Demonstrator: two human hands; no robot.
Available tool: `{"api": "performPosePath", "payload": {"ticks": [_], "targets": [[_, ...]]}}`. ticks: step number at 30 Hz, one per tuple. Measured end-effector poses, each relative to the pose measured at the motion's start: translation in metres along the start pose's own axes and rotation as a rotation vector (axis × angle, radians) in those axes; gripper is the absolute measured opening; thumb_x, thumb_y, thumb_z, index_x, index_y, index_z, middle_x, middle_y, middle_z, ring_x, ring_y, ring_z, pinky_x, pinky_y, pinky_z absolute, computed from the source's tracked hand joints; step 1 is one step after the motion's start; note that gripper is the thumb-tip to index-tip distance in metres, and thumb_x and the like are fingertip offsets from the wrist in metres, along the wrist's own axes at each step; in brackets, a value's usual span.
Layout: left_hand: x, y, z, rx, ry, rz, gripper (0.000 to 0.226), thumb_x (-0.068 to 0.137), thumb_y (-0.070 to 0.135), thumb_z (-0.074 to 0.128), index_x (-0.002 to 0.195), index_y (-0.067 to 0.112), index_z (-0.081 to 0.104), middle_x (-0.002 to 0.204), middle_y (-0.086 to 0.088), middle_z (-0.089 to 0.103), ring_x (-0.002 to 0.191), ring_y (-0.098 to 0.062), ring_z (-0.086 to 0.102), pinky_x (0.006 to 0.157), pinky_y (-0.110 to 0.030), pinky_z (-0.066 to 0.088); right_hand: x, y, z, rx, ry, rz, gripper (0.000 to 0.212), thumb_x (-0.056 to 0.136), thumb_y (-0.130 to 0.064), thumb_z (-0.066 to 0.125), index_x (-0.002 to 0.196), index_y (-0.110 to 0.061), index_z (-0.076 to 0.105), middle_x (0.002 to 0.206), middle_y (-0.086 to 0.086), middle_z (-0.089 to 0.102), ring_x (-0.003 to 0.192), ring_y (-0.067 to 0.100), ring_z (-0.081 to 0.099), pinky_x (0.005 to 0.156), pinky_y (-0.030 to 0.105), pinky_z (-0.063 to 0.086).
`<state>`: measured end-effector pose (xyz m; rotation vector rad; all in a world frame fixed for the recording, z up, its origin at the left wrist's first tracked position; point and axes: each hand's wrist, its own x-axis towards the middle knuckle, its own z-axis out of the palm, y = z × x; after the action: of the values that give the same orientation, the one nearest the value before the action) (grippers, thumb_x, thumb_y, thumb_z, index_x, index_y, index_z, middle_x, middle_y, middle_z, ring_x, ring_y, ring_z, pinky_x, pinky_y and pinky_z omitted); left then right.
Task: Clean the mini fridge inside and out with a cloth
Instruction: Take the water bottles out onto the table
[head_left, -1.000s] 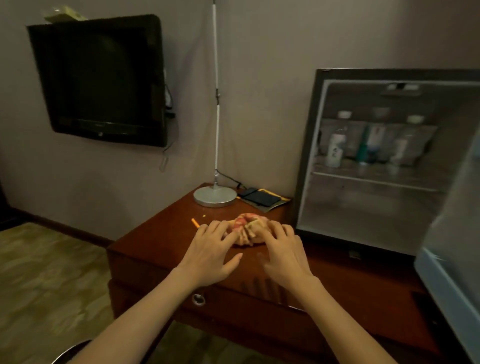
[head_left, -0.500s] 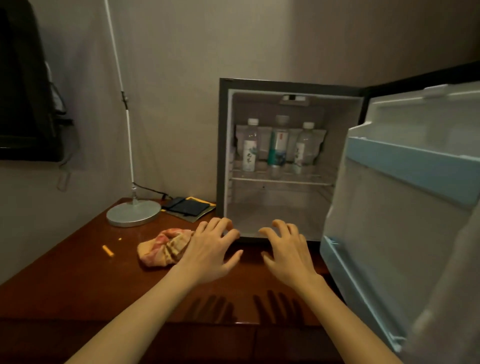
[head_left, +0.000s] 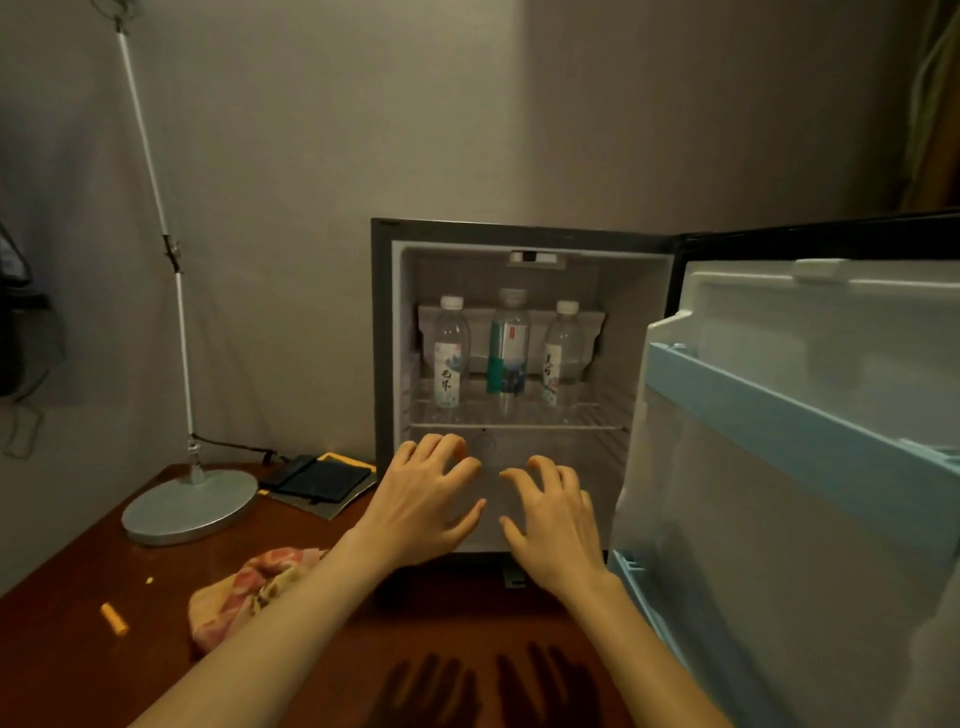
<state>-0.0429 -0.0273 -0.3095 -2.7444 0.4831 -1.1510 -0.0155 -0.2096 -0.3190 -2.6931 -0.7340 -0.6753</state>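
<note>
Dim room, plain grey wall (head_left: 519, 104), reddish-brown wooden surface (head_left: 78, 665) carrying every item listed. Left hand (head_left: 423, 499): empty, fingers spread and slightly bent, raised before the mouth of the lower compartment. Right hand (head_left: 558, 525): same condition, just beside the left, gripping nothing; whether either one touches the cabinet cannot be told. Mini fridge (head_left: 382, 338): dark casing, pale interior, standing at the back of the surface against the wall. Wire shelf (head_left: 519, 418): one, across the middle, directly above the hands. Bottles: three, upright in a row on the shelf, namely left bottle (head_left: 449, 358), middle bottle (head_left: 510, 348) with a teal label, right bottle (head_left: 560, 358). Door (head_left: 779, 493): swung fully open to the right, white lining with a pale blue rail facing the viewer. Cloth (head_left: 244, 592): pink and yellow, crumpled, lying on the surface near the fridge's left front corner, partly hidden by the left forearm, held by no one. Orange stub (head_left: 114, 617): small, loose, left of the cloth. Lamp base (head_left: 189, 506): round, grey, with a thin pole rising from it. Dark case (head_left: 317, 478): flat, on a yellow-edged sheet between lamp and fridge. Progress, as judged: door opened, nothing more; no wiping seems begun. Outstanding: take up the cloth, probably clear the bottles, then wipe the interior, shelf, door lining and outer casing.
</note>
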Motion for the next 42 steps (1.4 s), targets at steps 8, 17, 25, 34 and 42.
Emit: {"api": "performPosePath", "payload": {"ticks": [8,17,25,34,42], "targets": [[0.034,-0.023,0.003,-0.020,-0.001,0.015,0.039,0.086,0.052,0.046,0.108,0.021,0.058,0.115,-0.005,0.054,0.101,-0.023,0.053,0.078,-0.036,0.046,0.043,0.009,-0.008,0.024,0.070,0.017,0.051,0.091,-0.037,0.055,0.139,-0.029,0.039,0.149,0.004,0.029,0.135,0.027,0.027,0.104,0.041,0.034],[0.105,-0.066,-0.015,0.046,0.074,-0.013,0.045,0.083,0.051,0.042,0.111,0.019,0.057,0.122,-0.010,0.052,0.106,-0.027,0.054,0.079,-0.041,0.051,0.131,0.022,-0.052,0.015,0.219,0.123,0.050,0.089,-0.035,0.057,0.135,-0.024,0.043,0.142,0.008,0.035,0.127,0.030,0.033,0.100,0.043,0.038],[0.162,-0.099,-0.019,0.051,0.031,-0.096,0.048,0.088,0.037,0.059,0.130,0.018,0.048,0.139,-0.010,0.037,0.126,-0.031,0.037,0.097,-0.048,0.043,0.195,0.032,-0.075,0.019,0.149,0.292,0.038,0.088,-0.023,0.061,0.123,-0.012,0.052,0.134,0.015,0.043,0.123,0.036,0.042,0.098,0.047,0.045],[0.191,-0.106,-0.002,-0.075,-0.146,-0.217,0.043,0.092,0.036,0.055,0.130,0.023,0.043,0.139,-0.005,0.028,0.124,-0.027,0.031,0.100,-0.041,0.040,0.236,0.046,-0.066,-0.047,0.091,0.292,0.045,0.092,-0.025,0.057,0.134,-0.015,0.046,0.143,0.012,0.031,0.129,0.040,0.030,0.106,0.048,0.036],[0.195,-0.107,-0.007,-0.020,-0.205,-0.230,0.037,0.094,0.035,0.049,0.127,0.016,0.047,0.133,-0.009,0.039,0.124,-0.028,0.033,0.101,-0.040,0.039,0.237,0.053,-0.073,-0.019,0.005,0.289,0.041,0.090,-0.020,0.059,0.131,-0.014,0.051,0.141,0.011,0.033,0.129,0.035,0.032,0.108,0.042,0.036]]}}
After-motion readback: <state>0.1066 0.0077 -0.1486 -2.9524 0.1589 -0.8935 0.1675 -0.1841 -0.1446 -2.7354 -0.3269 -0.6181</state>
